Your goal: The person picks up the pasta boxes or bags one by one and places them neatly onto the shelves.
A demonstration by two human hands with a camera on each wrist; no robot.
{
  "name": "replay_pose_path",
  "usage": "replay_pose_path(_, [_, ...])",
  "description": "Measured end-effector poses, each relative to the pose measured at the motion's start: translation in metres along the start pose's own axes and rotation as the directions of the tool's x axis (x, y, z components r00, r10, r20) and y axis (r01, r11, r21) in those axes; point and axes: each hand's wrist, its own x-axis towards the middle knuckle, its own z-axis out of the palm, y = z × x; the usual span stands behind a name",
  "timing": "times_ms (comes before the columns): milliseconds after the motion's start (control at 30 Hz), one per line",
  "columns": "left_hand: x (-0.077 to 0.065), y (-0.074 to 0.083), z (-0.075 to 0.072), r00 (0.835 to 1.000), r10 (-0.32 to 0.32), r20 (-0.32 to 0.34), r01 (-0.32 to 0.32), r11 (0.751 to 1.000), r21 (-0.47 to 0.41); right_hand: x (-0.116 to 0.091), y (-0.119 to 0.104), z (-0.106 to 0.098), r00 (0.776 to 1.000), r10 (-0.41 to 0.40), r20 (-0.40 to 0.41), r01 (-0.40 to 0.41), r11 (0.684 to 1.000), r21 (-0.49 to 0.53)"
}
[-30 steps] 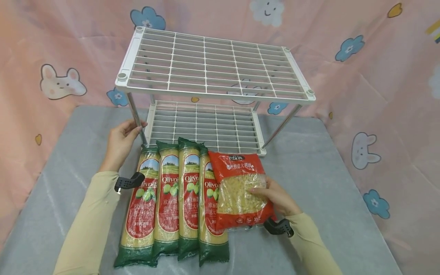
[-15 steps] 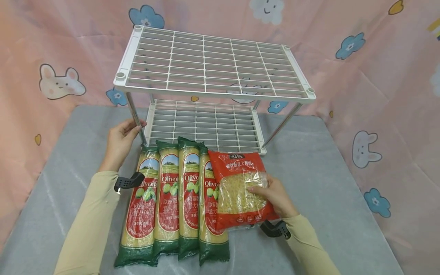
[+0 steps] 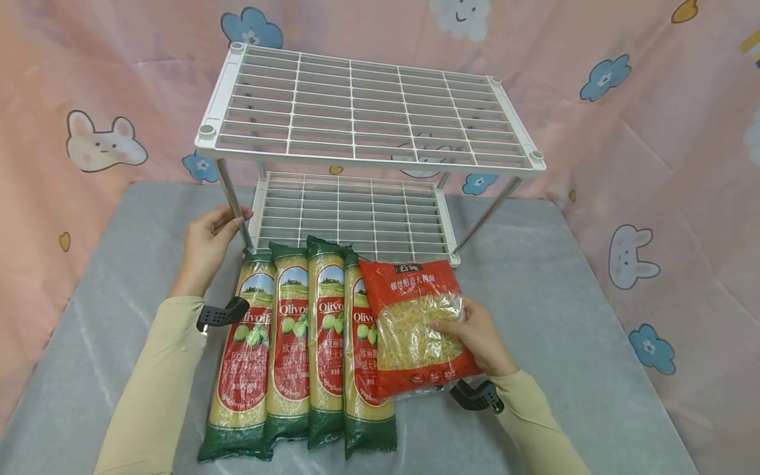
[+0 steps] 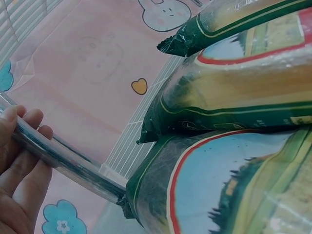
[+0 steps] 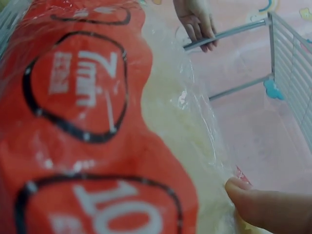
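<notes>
My left hand [image 3: 208, 241] grips the front left metal post [image 3: 233, 198] of a white two-tier rack [image 3: 368, 161]; in the left wrist view the fingers [image 4: 29, 180] curl around that post. With my right hand [image 3: 483, 336] I hold a red bag of spiral pasta [image 3: 418, 326] by its right side, thumb across the clear window. The bag's left edge overlaps the rightmost of several spaghetti packs [image 3: 287, 356], which lie side by side with their top ends at the rack's front edge. The bag hides the right hand's other fingers in the head view.
The rack's lower shelf [image 3: 350, 214] sits on the grey cloth-covered table [image 3: 534, 284] behind the packs, its upper shelf [image 3: 380, 112] raised above on metal posts. A pink patterned curtain [image 3: 671, 152] hangs behind and along the sides.
My right hand has shifted slightly left and up, and the pasta bag's top edge sits a little higher with its printing clearer. The left hand stays on the post.
</notes>
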Motion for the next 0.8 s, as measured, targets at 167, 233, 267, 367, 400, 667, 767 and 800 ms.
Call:
replay_pose_path(167, [0.0,0.002,0.0,1.0,0.004,-0.007,-0.004,1.0,0.011,-0.002,-0.006,0.002,0.999,0.002,-0.038,-0.003,1.0,-0.007])
replay_pose_path(233, [0.0,0.002,0.0,1.0,0.005,-0.009,-0.004,1.0,0.013,-0.003,-0.008,0.002,0.999,-0.001,-0.051,0.0,1.0,-0.006])
replay_pose_path(267, [0.0,0.002,0.0,1.0,0.002,-0.011,-0.002,1.0,0.011,-0.004,-0.009,0.002,0.999,-0.004,-0.053,0.003,1.0,-0.006])
replay_pose_path(367, [0.0,0.002,0.0,1.0,-0.001,-0.013,0.001,1.0,0.008,-0.006,-0.011,0.003,0.998,-0.014,-0.056,0.014,1.0,0.004])
replay_pose_path(400, [0.0,0.002,0.0,1.0,-0.001,-0.011,0.001,1.0,0.006,-0.006,-0.012,0.003,0.998,-0.018,-0.057,0.018,1.0,0.005])
replay_pose_path(667, [0.0,0.001,0.0,1.0,-0.007,-0.007,0.007,1.0,-0.008,-0.011,-0.02,0.004,0.997,-0.016,-0.079,0.017,1.0,0.009])
replay_pose_path(767, [0.0,0.001,0.0,1.0,-0.006,-0.01,0.006,1.0,-0.012,-0.013,-0.023,0.005,0.997,-0.017,-0.071,0.017,1.0,0.006])
replay_pose_path(800, [0.0,0.001,0.0,1.0,-0.006,-0.01,0.006,1.0,-0.013,-0.013,-0.024,0.005,0.998,-0.018,-0.068,0.018,1.0,0.008])
